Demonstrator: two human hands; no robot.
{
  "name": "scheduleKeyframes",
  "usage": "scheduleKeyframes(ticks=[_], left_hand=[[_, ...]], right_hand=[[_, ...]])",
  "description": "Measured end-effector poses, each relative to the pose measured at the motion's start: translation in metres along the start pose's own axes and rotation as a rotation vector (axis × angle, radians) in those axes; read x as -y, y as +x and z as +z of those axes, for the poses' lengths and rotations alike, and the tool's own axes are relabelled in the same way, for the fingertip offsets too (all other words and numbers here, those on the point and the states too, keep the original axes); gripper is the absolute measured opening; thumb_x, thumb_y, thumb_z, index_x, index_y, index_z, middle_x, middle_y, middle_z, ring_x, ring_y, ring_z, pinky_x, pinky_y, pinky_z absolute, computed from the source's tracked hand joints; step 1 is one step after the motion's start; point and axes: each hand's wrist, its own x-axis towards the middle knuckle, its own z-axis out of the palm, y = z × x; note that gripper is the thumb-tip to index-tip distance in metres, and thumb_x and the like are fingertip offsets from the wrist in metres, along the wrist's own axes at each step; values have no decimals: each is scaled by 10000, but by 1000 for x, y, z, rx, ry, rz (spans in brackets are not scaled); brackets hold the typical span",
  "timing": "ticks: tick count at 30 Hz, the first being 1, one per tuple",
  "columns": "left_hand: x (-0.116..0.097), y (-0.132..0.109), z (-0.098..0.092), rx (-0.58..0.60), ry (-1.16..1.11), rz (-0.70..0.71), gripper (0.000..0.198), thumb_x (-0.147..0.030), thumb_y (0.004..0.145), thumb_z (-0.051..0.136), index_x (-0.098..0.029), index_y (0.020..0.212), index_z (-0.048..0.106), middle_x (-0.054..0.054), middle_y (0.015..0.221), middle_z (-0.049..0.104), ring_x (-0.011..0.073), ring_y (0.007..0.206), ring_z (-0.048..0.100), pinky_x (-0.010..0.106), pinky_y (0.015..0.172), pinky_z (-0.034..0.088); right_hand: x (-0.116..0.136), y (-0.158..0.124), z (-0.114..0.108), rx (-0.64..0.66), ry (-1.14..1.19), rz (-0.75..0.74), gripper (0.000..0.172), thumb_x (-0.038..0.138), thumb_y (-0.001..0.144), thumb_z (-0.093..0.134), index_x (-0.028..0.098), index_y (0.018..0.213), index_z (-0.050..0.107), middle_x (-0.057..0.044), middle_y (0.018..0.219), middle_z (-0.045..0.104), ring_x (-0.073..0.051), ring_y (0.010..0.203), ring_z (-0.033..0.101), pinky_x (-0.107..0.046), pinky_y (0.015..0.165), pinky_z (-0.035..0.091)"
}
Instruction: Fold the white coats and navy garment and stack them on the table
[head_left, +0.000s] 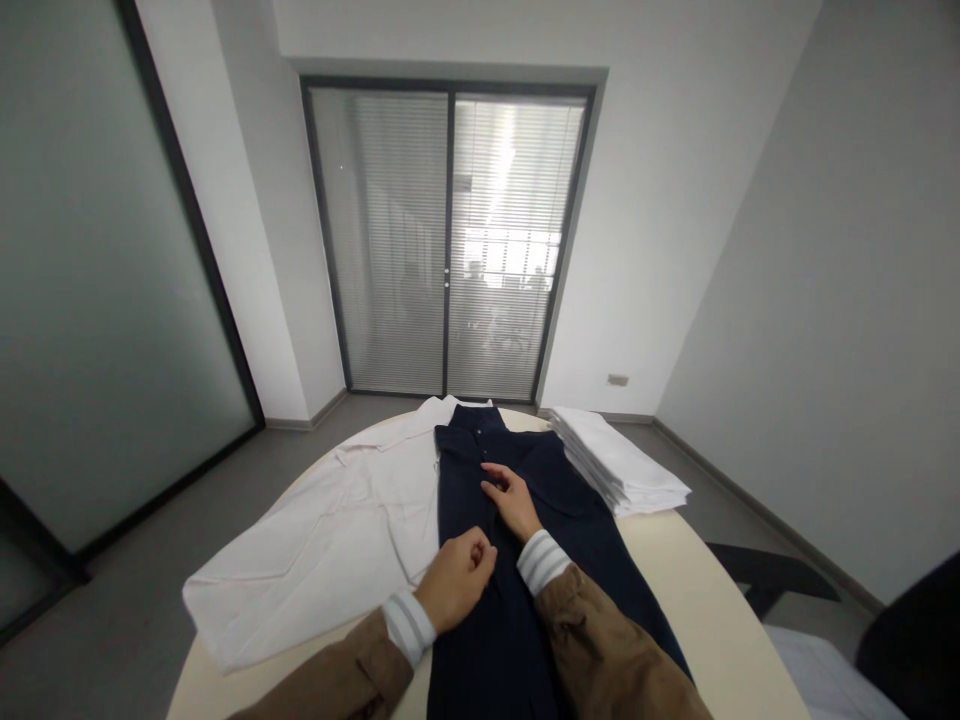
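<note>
A dark navy garment [469, 500] lies lengthwise down the middle of the table, small buttons showing near its far end. Over its middle, my right hand [511, 502] reaches forward with thumb and forefinger apart, close to the button line and holding nothing visible. My left hand [457, 578] is nearer to me, above the garment's left part. Its fingers are curled closed, and whatever they may hold is hidden. Along the navy garment's left side, a white shirt-like garment [322, 545] is spread out, slightly wrinkled.
A stack of folded white cloths [619, 460] sits at the table's far right. The pale rounded table [667, 560] shows its edge at right. Beyond it are a glass door with blinds [450, 250] and a dark chair [915, 640] at lower right.
</note>
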Motion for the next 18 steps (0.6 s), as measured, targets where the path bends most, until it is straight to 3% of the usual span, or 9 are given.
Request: scheduleKeyframes(ticks=[4,9,14,16,18], left_hand=[[1,-9,1,128,144,211,154,-340,902,529,-233,963,622,-29,788,695,136,676,617,239,647,418],[-2,-17,-9,271,335,492,289,-343,790,685,-290,1072,656,-1,994,675,192,935,625,265,780,450],[0,-18,-9,294,386,559,252,-372,831,663,-315,1076,683,23,1091,649,215,1007,599,323,871,469],[3,-18,-7,280,374,570,361,-381,826,671,-315,1180,645,45,1267,598,254,1159,550,391,1004,424],[6,-19,-6,291,386,550,582,-414,823,667,-307,1374,512,88,1490,430,328,1353,400,498,1115,319]], right_hand=[[-12,5,-3,-25,11,96,446,349,711,647,150,1107,692,-86,1004,724,-201,738,618,-387,765,522],[-9,3,-1,24,-158,47,358,305,766,607,173,1083,707,-71,1014,723,-215,845,639,-394,859,509],[4,2,-13,168,-327,45,411,227,774,621,176,1178,674,-97,1170,663,-219,990,635,-372,930,492],[13,0,-30,250,-454,-11,461,217,776,635,194,1237,644,-110,1298,588,-218,1051,618,-363,972,471],[22,-5,-52,332,-628,-81,476,244,806,626,210,1280,618,-118,1373,529,-233,1141,579,-378,1031,430]])
